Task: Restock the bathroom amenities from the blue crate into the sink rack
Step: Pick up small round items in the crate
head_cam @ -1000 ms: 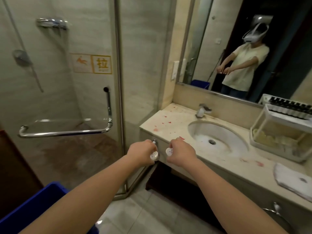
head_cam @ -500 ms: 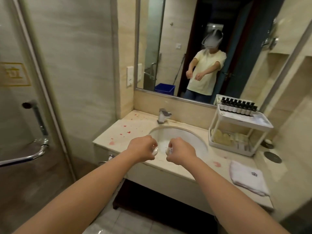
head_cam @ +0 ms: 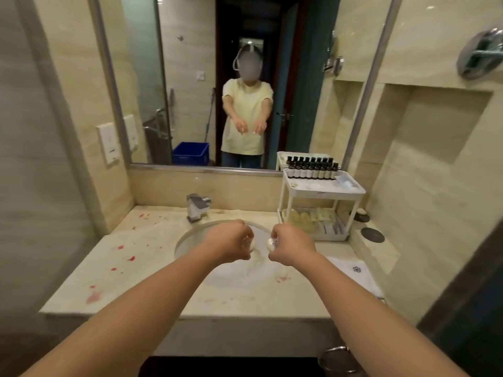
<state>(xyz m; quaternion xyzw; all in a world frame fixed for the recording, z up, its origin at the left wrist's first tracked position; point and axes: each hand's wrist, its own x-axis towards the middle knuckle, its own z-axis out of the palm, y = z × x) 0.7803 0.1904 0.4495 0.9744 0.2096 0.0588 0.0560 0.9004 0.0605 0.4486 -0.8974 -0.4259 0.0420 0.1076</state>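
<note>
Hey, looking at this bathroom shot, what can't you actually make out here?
Head view only.
1. White item in the left hand, another in the right hand: the grip covers most of each, kind unclear.
2. Dark bottles on the sink rack: labels too small.
3. Lower-shelf packets: blurred.
4. Blue crate: seen only in the mirror, its wall hides the contents.

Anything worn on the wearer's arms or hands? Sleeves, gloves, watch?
Nothing worn on the left hand or right hand: no gloves, no watch or bands visible, forearms bare to the frame edge. The mirror shows a pale yellow short-sleeved top with sleeves ending above the elbows.
</note>
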